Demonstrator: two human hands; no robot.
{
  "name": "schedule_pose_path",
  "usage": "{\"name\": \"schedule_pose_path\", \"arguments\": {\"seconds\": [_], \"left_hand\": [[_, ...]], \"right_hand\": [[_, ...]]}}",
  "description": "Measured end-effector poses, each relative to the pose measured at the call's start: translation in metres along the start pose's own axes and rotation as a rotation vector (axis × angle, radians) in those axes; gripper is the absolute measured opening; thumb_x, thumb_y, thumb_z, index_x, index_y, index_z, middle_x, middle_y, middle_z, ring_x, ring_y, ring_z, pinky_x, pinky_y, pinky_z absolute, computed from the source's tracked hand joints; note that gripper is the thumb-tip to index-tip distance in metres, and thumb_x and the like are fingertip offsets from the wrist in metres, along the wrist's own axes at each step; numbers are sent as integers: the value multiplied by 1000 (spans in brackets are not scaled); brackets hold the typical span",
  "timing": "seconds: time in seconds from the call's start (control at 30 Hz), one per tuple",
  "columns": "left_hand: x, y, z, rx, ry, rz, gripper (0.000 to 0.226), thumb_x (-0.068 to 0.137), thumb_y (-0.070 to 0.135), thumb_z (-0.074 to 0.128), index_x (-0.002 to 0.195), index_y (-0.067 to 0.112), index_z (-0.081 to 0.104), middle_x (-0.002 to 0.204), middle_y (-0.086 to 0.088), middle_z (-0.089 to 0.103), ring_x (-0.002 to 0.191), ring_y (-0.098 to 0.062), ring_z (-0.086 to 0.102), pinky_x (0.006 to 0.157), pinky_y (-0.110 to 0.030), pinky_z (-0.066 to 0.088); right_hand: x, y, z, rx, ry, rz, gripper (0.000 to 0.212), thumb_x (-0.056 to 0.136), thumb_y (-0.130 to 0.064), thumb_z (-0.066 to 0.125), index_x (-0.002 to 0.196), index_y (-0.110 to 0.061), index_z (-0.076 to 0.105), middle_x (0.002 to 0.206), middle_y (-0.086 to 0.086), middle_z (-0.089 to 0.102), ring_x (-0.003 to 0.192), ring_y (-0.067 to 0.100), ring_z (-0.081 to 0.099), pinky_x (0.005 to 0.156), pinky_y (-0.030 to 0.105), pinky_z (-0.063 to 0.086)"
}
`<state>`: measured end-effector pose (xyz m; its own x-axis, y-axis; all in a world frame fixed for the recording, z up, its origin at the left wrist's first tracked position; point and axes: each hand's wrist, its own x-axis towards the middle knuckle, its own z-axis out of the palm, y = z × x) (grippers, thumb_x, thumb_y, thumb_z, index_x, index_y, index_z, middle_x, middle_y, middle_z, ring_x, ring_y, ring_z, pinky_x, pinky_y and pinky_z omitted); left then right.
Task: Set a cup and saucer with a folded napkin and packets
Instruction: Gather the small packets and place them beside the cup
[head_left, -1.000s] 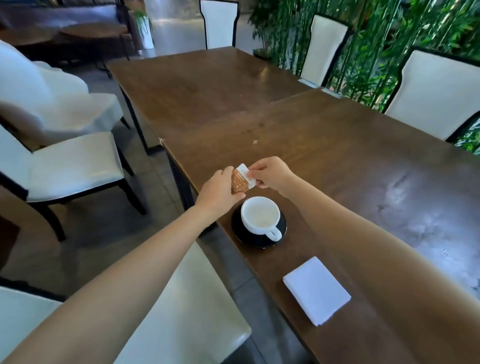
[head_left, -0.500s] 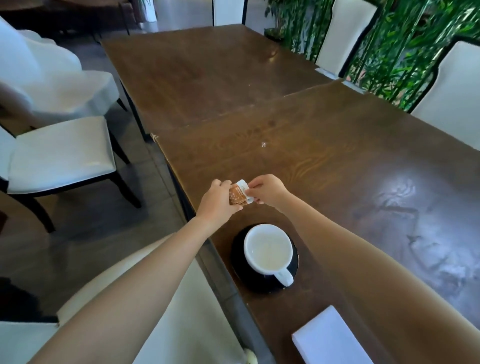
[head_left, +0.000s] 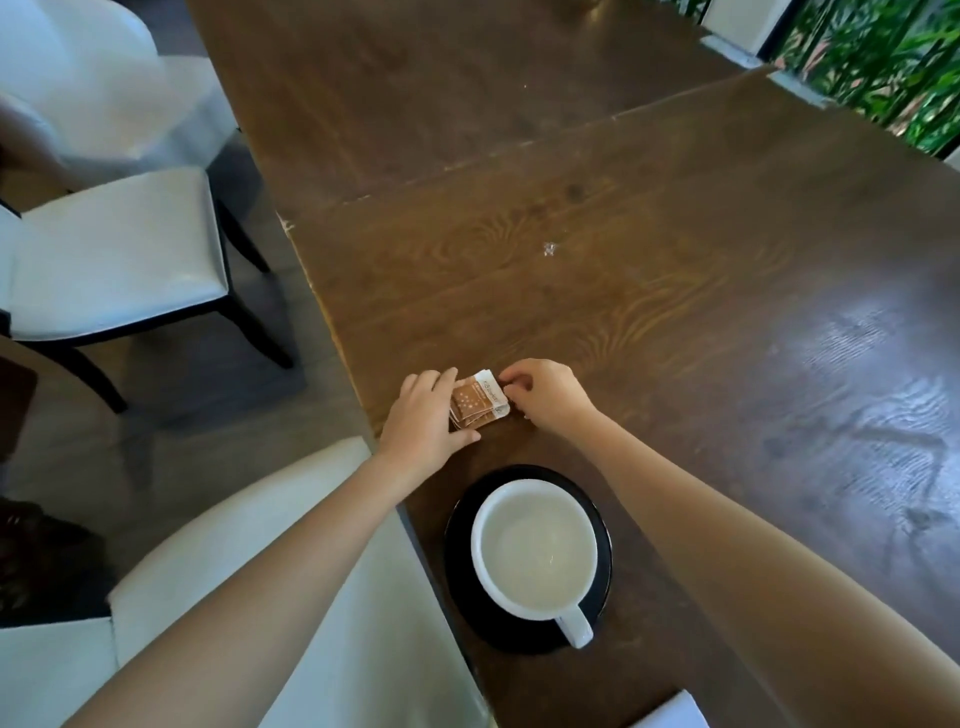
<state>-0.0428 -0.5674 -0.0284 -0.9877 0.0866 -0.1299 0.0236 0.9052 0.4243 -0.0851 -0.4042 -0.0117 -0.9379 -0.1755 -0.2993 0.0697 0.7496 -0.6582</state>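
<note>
A small stack of brown and white packets (head_left: 477, 401) lies on the dark wooden table (head_left: 649, 291) near its left edge. My left hand (head_left: 423, 415) presses on the stack's left side and my right hand (head_left: 545, 392) pinches its right end. Closer to me, a white cup (head_left: 535, 551) with pale liquid sits on a black saucer (head_left: 460, 519), its handle pointing toward me. A corner of the white folded napkin (head_left: 670, 714) shows at the bottom edge.
A white-cushioned chair (head_left: 322, 571) stands under my left arm, tight against the table edge. Another white chair (head_left: 114, 254) is at the left across the grey floor. Green bamboo plants (head_left: 883, 62) fill the far right corner.
Both hands have lowered the packets from above the cup down onto the table beyond the saucer. The view has tilted down and closer, so the napkin has slid almost out of frame.
</note>
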Motion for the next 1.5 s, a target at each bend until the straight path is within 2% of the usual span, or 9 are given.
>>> {"name": "schedule_pose_path", "arguments": {"seconds": [0.17,0.33,0.57,0.77,0.93,1.03,1.1,1.3,1.5], "left_hand": [[-2,-6,-4,-49,-9,-5,80,74,34,74,140,12,34,137,-6,45,128,-24,34,105,-35,31],[1,0,-1,-93,14,-10,73,75,24,74,137,15,38,132,-6,49,125,-22,37,101,-32,33],[-7,0,4,-80,56,18,67,77,22,72,136,15,41,134,-3,50,126,-20,39,102,-32,35],[-8,3,7,-89,81,20,66,77,19,73,136,16,41,133,-3,51,126,-20,39,103,-34,36],[-9,2,8,-62,97,57,66,77,18,72,135,16,42,132,-3,53,125,-20,41,100,-33,37],[-8,1,7,-60,93,72,66,77,16,71,136,16,42,133,-4,53,126,-21,40,101,-34,37],[-8,1,6,-65,84,74,67,77,17,71,136,17,41,134,-3,53,126,-21,40,101,-34,37],[-8,2,5,-75,67,71,75,74,27,75,138,16,37,136,-3,50,128,-21,37,103,-35,35],[-8,4,5,-57,69,50,74,75,33,74,137,17,38,136,-2,51,129,-19,38,103,-34,36]], "right_hand": [[-1,7,-2,-26,-17,-57,29,89,-11,54,117,-12,64,116,8,65,101,21,61,87,25,47],[-5,9,2,-28,-59,-104,31,83,-13,65,114,-16,66,104,5,66,84,8,55,77,18,42],[-10,13,5,10,-32,-115,32,80,-10,68,111,-12,62,104,6,63,83,9,56,72,15,43],[-12,10,7,10,-19,-141,33,79,-10,69,110,-10,58,104,9,61,80,14,55,80,30,51],[-11,12,9,-86,-55,-188,52,78,-9,69,125,-14,48,110,9,56,80,10,49,77,24,45],[-8,12,8,-151,-121,-204,75,77,-13,71,141,-19,31,121,9,48,95,13,49,88,29,47],[-4,10,5,-220,-182,-213,81,77,-19,72,144,-24,26,126,9,42,111,20,48,97,37,47],[7,4,-1,-349,-255,-278,67,77,-24,72,135,-24,39,124,8,40,114,24,46,96,37,45],[11,3,-1,-382,-264,-301,67,77,-24,73,134,-24,39,127,7,39,116,24,45,98,37,43]]}}
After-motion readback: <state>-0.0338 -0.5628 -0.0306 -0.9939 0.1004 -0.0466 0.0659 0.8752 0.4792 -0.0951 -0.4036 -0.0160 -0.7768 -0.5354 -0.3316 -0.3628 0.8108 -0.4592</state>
